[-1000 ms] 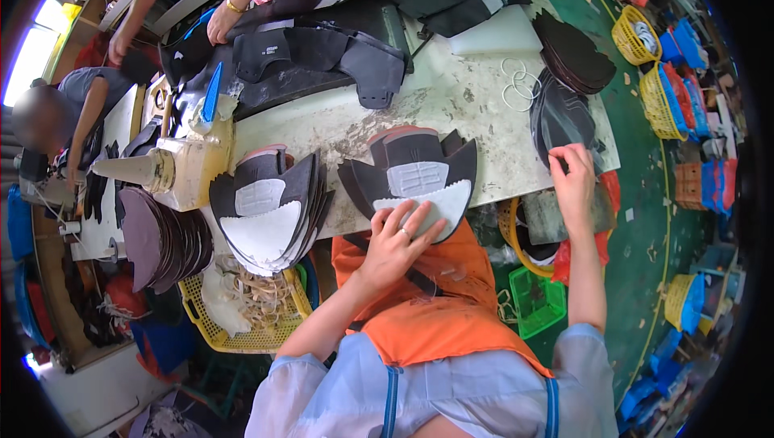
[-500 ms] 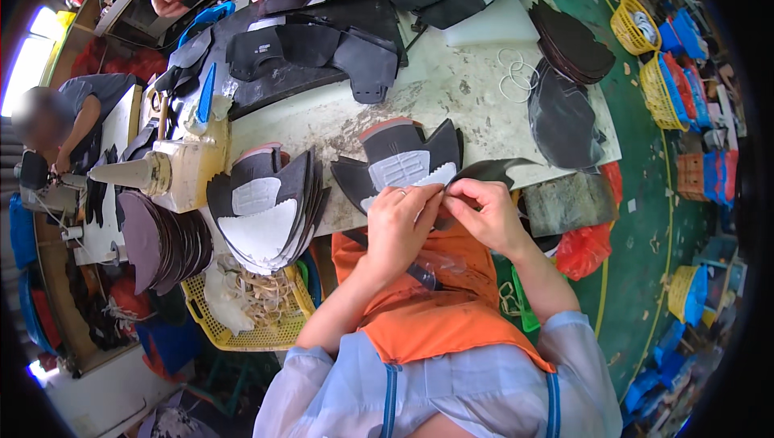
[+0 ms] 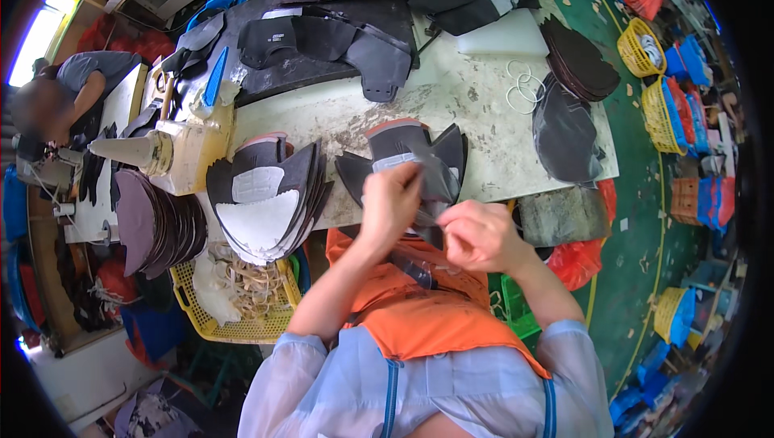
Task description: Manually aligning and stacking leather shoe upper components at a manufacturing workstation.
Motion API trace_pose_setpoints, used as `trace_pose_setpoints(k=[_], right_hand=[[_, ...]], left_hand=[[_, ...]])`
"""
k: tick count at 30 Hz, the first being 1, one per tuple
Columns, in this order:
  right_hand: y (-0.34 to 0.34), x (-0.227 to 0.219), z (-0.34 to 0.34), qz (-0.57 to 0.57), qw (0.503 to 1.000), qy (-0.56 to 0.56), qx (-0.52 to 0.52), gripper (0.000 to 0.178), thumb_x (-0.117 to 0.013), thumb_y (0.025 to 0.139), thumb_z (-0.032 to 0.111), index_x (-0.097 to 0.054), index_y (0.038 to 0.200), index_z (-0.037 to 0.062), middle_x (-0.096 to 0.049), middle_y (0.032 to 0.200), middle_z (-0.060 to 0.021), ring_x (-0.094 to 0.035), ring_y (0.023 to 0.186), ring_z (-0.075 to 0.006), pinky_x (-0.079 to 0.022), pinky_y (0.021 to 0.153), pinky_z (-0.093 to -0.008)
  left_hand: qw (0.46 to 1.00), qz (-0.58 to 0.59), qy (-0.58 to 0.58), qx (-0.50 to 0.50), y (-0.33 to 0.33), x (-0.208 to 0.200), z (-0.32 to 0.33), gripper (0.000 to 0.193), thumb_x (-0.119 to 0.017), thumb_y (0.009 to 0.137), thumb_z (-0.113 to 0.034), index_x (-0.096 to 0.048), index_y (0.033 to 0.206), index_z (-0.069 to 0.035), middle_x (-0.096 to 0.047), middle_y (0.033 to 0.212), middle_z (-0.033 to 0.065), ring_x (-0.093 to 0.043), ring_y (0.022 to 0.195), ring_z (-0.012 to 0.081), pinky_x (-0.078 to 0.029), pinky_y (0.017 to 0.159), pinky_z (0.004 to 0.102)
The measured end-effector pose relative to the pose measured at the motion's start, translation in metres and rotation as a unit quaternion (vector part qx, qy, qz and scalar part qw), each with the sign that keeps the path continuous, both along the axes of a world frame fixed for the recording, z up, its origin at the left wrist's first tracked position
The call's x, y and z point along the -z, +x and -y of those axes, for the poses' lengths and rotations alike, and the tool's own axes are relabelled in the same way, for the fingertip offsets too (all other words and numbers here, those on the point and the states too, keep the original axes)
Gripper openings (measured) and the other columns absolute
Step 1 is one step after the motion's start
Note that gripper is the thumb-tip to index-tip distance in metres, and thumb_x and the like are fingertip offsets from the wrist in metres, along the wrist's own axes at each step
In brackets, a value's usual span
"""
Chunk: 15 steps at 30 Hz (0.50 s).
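My left hand (image 3: 391, 202) is closed in a pinch on a thin dark shoe piece (image 3: 438, 180), which is smeared by motion. At its lower end my right hand (image 3: 481, 236) has its fingers curled and closed, the fingertips at the piece's edge. Just beyond both hands, a stack of dark shoe uppers (image 3: 397, 139) with grey patches lies at the table's near edge, partly covered by the held piece. To its left is a second stack of uppers (image 3: 260, 184) with white toe parts showing.
Dark rounded pieces (image 3: 157, 224) are stacked left of a yellowed container (image 3: 193, 148) with a cone spout. A yellow basket (image 3: 230, 329) of scraps hangs below the table edge. More dark pieces (image 3: 566, 131) and white rings (image 3: 524, 87) lie right. Another person (image 3: 81, 95) works far left.
The held dark piece has swung from the right of my hands to upright between them. My right hand has moved down and away from my left. The other person's hands at the top have mostly withdrawn.
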State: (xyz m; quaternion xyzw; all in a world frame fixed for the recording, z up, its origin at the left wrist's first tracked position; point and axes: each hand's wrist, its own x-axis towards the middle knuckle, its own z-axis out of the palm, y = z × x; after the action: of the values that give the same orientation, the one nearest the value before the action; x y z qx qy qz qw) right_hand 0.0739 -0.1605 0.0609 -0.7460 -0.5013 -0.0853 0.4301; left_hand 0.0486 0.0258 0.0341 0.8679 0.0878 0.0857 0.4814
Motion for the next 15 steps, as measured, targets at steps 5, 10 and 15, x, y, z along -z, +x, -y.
trace_pose_setpoints(k=[5,10,15], right_hand=[[-0.022,0.008,0.041,-0.053,0.967,-0.241,0.054,0.013,-0.071,0.070,0.008,-0.063,0.080,0.0052,-0.062,0.082,-0.0072,-0.065,0.071,-0.0246,-0.055,0.063,-0.0376],[-0.001,-0.071,-0.022,0.224,0.958,-0.074,0.163,0.013,-0.072,0.074,0.012,-0.068,0.086,0.0075,-0.067,0.095,-0.0081,-0.066,0.098,-0.0264,-0.054,0.087,-0.0433],[-0.013,-0.052,-0.006,0.171,0.980,-0.057,-0.079,0.014,-0.068,0.073,0.010,-0.067,0.087,0.0050,-0.065,0.090,-0.0057,-0.067,0.094,-0.0225,-0.052,0.099,-0.0426]], left_hand=[[0.994,-0.023,-0.095,-0.042,0.020,-0.053,-0.069,0.016,-0.064,0.089,-0.010,-0.071,0.095,0.003,-0.068,0.072,0.0169,-0.066,0.062,0.0161,-0.051,0.061,0.0314],[0.972,-0.046,-0.200,0.113,0.000,-0.085,-0.021,0.014,-0.065,0.091,-0.007,-0.071,0.094,0.005,-0.069,0.081,0.0014,-0.059,0.076,0.0045,-0.049,0.068,0.0232],[0.983,-0.007,-0.184,-0.015,0.017,-0.075,-0.054,0.013,-0.064,0.092,-0.006,-0.072,0.095,0.004,-0.069,0.080,0.0003,-0.059,0.075,0.0043,-0.050,0.068,0.0218]])
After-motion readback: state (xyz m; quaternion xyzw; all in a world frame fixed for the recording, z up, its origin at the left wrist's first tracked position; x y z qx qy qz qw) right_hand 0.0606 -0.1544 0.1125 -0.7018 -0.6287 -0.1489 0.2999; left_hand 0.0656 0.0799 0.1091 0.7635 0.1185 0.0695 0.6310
